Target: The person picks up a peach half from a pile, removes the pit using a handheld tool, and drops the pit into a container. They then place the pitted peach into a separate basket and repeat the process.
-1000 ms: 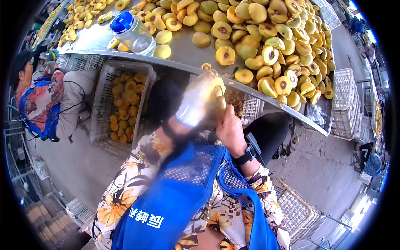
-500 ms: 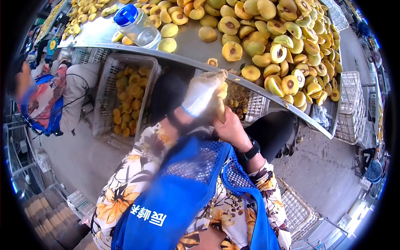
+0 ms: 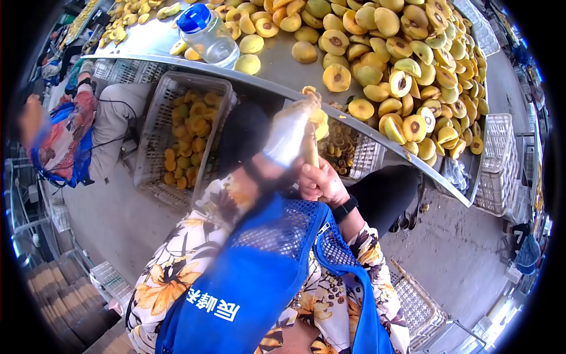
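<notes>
My left hand [image 3: 287, 137], in a white glove soiled at the fingertips, is closed around a yellow peach half [image 3: 320, 124] in front of the table's edge. Just below it, my bare right hand [image 3: 323, 182] grips the pale wooden handle [image 3: 311, 151] of a tool whose upper end is hidden at the fruit. Motion blurs the glove slightly. On the metal table [image 3: 283, 71] beyond, a large heap of halved peaches [image 3: 407, 65] lies to the right, some with brown pits or cavities showing.
A clear bottle with a blue lid [image 3: 218, 44] stands near the table edge. Below are a crate of peach halves [image 3: 188, 127] and a crate with brownish scraps [image 3: 342, 144]. Another person [image 3: 68, 130] sits at left. Stacked crates [image 3: 497, 168] stand at right.
The view has shifted a little. More of the peach half shows beside the glove, and my right hand's curled fingers are now visible around the handle. Both hands keep their hold.
</notes>
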`<state>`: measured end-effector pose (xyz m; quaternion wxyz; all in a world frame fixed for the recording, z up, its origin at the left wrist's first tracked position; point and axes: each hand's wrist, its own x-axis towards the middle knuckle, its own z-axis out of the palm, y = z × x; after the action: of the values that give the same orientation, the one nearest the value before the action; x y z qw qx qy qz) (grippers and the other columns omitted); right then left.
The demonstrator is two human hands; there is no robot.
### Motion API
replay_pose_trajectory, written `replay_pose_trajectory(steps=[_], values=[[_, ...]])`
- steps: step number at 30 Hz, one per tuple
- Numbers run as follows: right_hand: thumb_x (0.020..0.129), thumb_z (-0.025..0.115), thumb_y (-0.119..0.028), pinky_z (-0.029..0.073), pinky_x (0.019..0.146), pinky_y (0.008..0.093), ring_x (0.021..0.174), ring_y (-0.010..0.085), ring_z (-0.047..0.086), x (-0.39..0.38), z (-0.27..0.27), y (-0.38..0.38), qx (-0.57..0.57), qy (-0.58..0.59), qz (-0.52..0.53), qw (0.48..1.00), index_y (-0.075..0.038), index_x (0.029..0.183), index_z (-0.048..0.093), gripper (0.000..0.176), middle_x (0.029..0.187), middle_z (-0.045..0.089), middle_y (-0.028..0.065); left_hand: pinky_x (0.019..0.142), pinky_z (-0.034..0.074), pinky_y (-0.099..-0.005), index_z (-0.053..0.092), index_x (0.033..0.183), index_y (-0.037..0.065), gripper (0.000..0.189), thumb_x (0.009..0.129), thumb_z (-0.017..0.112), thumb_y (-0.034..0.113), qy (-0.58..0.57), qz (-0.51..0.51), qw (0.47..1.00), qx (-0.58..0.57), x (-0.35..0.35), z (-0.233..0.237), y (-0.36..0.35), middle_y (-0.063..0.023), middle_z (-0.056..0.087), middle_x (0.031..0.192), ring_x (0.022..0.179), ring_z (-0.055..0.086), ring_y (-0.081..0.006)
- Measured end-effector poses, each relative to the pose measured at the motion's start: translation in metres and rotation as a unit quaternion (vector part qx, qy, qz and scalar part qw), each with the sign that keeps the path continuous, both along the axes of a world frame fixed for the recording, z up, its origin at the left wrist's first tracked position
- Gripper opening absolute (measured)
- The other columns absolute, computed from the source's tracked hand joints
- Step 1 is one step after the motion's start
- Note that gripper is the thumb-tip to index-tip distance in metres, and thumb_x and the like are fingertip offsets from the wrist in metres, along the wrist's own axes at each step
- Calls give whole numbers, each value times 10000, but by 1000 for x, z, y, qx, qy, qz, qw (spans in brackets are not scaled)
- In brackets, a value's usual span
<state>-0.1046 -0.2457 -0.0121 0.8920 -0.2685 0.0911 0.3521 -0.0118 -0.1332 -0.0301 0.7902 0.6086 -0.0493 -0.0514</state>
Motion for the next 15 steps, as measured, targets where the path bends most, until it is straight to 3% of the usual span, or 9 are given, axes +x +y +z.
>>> replay_pose_trajectory(steps=[2,4,6,9,10,12,13,14,15], values=[[889,572,-198,259,342,212,367,58,326,1,-3,-2,52,-48,3,997,-81,985,469,183,533,378,-25,495,461,-278,557,1033,55,314,887,583,331,232,-9,964,-128,-4,42,10,-38,588,759,569,563,-174],[888,588,-241,253,341,210,362,57,320,-1,-8,-1,87,-129,13,988,-76,996,468,231,523,368,-33,444,465,-279,551,943,78,345,880,564,417,304,-25,923,-234,0,58,20,-48,607,768,596,594,-179],[885,603,-257,277,349,208,358,52,311,-1,-15,-9,208,-131,-4,969,-67,1053,458,292,535,391,-33,422,455,-248,548,920,79,371,875,556,448,333,64,907,-249,21,53,50,-43,608,764,617,604,-180],[911,565,-227,326,381,200,388,57,326,-3,-9,-10,177,-75,-69,979,-39,1094,460,283,607,443,-10,416,442,-226,580,903,111,349,877,546,458,243,66,948,-193,43,38,108,-43,624,785,647,620,-177],[912,562,-230,338,395,198,404,59,345,-2,-9,-13,93,-87,-61,990,-32,1104,463,294,611,452,-5,439,452,-227,605,894,119,346,877,546,459,216,70,959,-168,49,33,129,-46,636,811,658,625,-172],[915,556,-237,362,421,193,435,63,383,-4,-9,-20,-79,-103,-47,990,-17,1125,469,316,619,468,3,653,507,-310,658,899,52,378,846,592,421,137,226,941,212,62,26,159,-90,657,808,724,647,-245],[918,548,-228,380,446,193,472,70,419,-7,-13,-24,-165,-147,-50,974,5,1138,474,329,636,489,19,676,505,-337,666,921,51,377,834,600,412,-21,245,840,484,64,18,179,-108,659,830,738,643,-265],[918,548,-225,378,442,195,471,71,422,-9,-15,-29,-192,-147,-67,968,6,1136,477,326,638,491,22,700,502,-364,674,943,51,379,821,609,403,-179,239,646,703,65,23,182,-127,661,852,752,638,-285],[919,547,-223,376,438,198,471,72,425,-11,-18,-35,-218,-147,-81,961,7,1134,480,322,639,492,25,735,490,-417,667,938,81,347,802,614,396,-166,249,680,669,68,25,179,-137,651,858,799,625,-316]])
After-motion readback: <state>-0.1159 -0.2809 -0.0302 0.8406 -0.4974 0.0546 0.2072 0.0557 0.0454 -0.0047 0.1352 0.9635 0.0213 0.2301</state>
